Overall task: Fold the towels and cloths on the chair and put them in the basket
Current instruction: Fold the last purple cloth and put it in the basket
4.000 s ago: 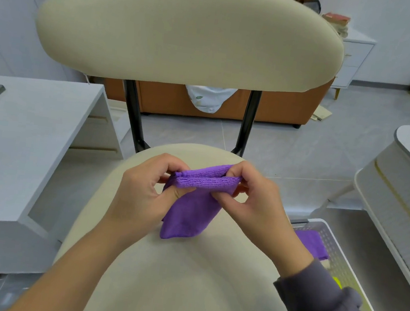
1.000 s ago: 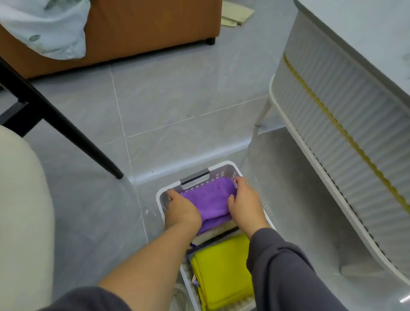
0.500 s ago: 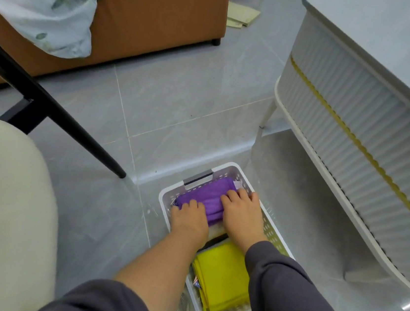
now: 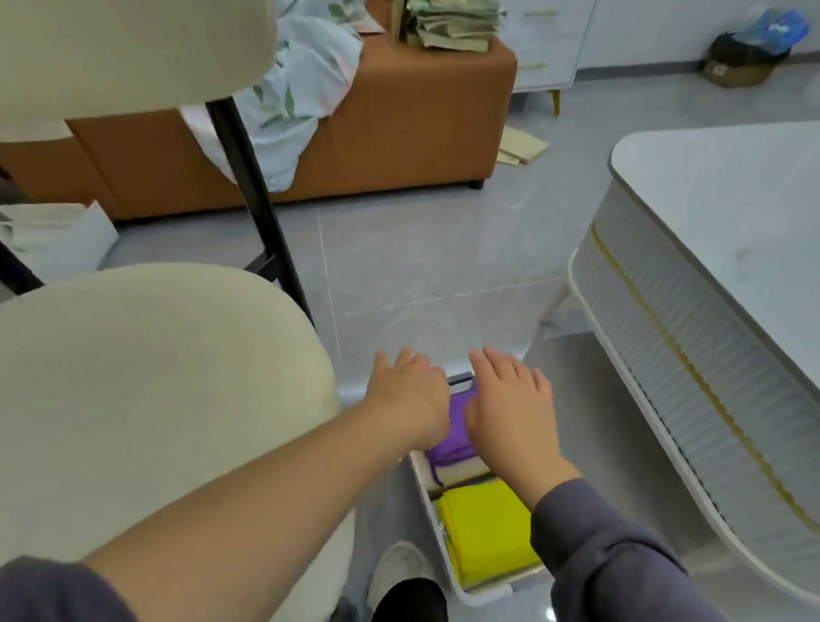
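Purple cloth [image 4: 454, 437] lies folded at the far end of the white basket [image 4: 491, 597], which stands on the grey tiled floor [image 4: 429, 261] between the chair [image 4: 128, 405] and the white counter [image 4: 767, 241]. Only a strip of the purple shows, in the gap between the two hands. Just nearer the person a beige cloth [image 4: 463, 472] peeks out, and nearer still a folded yellow cloth [image 4: 490, 527] fills the near end of the basket.

The left hand [image 4: 408, 396] and the right hand [image 4: 509, 411] are side by side over the far end of the basket, palms down, fingers straight and slightly spread, holding nothing. Whether either palm touches the purple cloth cannot be told. The left forearm is bare, with a grey sleeve pushed up near the elbow; the right arm is covered to the wrist by a grey sleeve [image 4: 624, 569].

The chair has a cream seat, a cream backrest and black legs. A white shoe [image 4: 397, 565] rests on the floor just beside the basket's near corner. Behind the chair stands an orange sofa [image 4: 410, 119] with a floral sheet [image 4: 298, 64] draped over it and a stack of folded papers [image 4: 450, 5] on top
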A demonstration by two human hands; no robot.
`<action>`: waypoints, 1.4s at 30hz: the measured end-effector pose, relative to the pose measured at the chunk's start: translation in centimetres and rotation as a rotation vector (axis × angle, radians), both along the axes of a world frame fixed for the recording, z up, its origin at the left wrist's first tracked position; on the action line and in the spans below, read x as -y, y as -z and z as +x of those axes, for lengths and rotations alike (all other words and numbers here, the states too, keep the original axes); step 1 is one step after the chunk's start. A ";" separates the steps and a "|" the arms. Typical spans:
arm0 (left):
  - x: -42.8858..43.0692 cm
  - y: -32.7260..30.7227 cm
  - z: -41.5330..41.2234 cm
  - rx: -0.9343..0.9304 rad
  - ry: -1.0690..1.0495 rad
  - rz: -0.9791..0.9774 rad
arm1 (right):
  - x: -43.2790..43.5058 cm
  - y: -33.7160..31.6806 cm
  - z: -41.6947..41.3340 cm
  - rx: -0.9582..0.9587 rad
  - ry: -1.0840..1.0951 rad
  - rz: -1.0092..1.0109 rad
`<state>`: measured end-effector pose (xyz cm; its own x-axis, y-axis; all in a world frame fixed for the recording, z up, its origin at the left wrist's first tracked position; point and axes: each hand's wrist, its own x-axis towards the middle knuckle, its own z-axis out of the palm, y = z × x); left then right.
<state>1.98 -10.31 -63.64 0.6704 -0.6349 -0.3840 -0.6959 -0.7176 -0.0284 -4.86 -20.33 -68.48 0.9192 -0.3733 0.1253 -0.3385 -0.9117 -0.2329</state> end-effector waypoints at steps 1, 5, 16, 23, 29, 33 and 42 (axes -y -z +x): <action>-2.0 -2.0 -0.3 0.040 0.006 -0.072 | -1.5 -2.3 -0.3 0.018 -0.018 -0.008; -11.1 -8.2 -1.5 0.123 -0.019 -0.230 | -7.7 -9.5 -1.1 0.003 -0.078 -0.038; -31.8 -7.8 -0.8 0.171 -0.237 -0.407 | -25.5 -12.6 2.0 -0.174 -0.369 0.096; -33.0 -2.8 4.9 0.082 -0.225 -0.337 | -23.9 -7.9 7.5 -0.310 -0.355 0.078; -31.7 -1.9 10.5 0.071 -0.158 -0.306 | -22.1 -6.5 9.8 -0.292 -0.347 0.040; -31.4 -1.9 10.6 0.020 -0.156 -0.297 | -22.2 -6.4 10.0 -0.287 -0.339 0.073; -24.9 -11.7 9.9 -0.281 -0.443 -0.442 | -17.5 -16.5 9.2 -0.296 -0.187 0.371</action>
